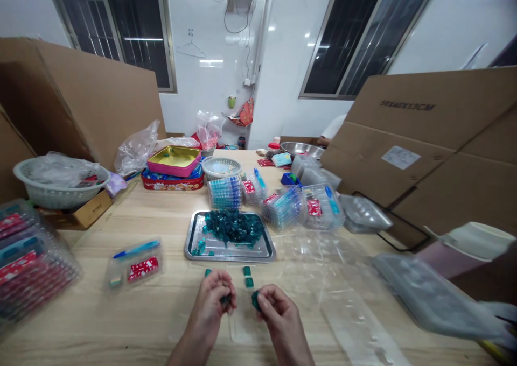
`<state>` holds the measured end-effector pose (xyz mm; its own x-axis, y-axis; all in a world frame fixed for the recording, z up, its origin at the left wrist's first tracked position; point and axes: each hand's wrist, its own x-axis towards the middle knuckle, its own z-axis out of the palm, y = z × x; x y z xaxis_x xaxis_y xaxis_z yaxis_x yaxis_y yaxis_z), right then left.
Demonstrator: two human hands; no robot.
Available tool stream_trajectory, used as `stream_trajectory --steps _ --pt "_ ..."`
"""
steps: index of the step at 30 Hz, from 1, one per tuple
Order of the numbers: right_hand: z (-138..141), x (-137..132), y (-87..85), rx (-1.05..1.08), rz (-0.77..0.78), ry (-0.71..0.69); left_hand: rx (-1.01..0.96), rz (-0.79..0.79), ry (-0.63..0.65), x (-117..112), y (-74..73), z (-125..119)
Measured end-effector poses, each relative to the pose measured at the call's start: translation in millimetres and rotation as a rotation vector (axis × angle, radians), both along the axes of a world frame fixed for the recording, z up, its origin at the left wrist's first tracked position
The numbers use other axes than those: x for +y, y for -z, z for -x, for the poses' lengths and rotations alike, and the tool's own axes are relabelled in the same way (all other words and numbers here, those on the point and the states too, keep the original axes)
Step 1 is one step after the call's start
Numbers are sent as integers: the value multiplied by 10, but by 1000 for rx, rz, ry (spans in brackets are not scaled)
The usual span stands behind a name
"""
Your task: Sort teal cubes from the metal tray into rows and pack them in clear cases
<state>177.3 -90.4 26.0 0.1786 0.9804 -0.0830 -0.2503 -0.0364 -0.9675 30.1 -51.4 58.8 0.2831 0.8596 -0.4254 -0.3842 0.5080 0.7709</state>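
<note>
Across the pale wooden tabletop [153,215], best to work with both forearms resting low, for steadiness. Just beyond the hands, a metal tray [234,254] bearing a heap of teal translucent pieces [234,227]; wise to leave within easy reach, strays kept inside the rim. Between and below the hands, clear plastic [247,331], too faint to call sheet or tray; better not leaned on. Left hand [213,296]: fingers curled, thumb pinching a dark piece [225,299] against the fingertips, partly hidden, exact shape impossible to tell. Right hand [280,309]: thumb and forefinger pinching a rounded teal piece [256,301], other fingers bent inward. Probably best to pinch lightly by the edges, in case of a soft or slippery surface; glassy or jelly-like, cannot tell which.

Now for counts. Cardboard cartons [109,97]: at least two, one on either side. White plastic baskets [60,191]: at least two. Tins: two, a pink tin [173,165] above a red tin [173,184]. Metal tray: one. Beyond and right of the tray, stacks of clear cases [285,207]: about four. Off to the left, one single clear case [121,269] with one blue pen [136,250] and one red patterned packet [143,269]. Small teal blocks [249,282] outside the tray: three visible, plus one piece per hand. In the heap: too many to count.
</note>
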Motion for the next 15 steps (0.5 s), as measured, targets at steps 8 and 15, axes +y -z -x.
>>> stream_trajectory --steps 8,15 --pt "1 16 103 27 -20 68 305 -58 -4 -218 62 -232" --pt "26 -54 146 -225 -197 186 291 -39 -92 -228 140 -266"
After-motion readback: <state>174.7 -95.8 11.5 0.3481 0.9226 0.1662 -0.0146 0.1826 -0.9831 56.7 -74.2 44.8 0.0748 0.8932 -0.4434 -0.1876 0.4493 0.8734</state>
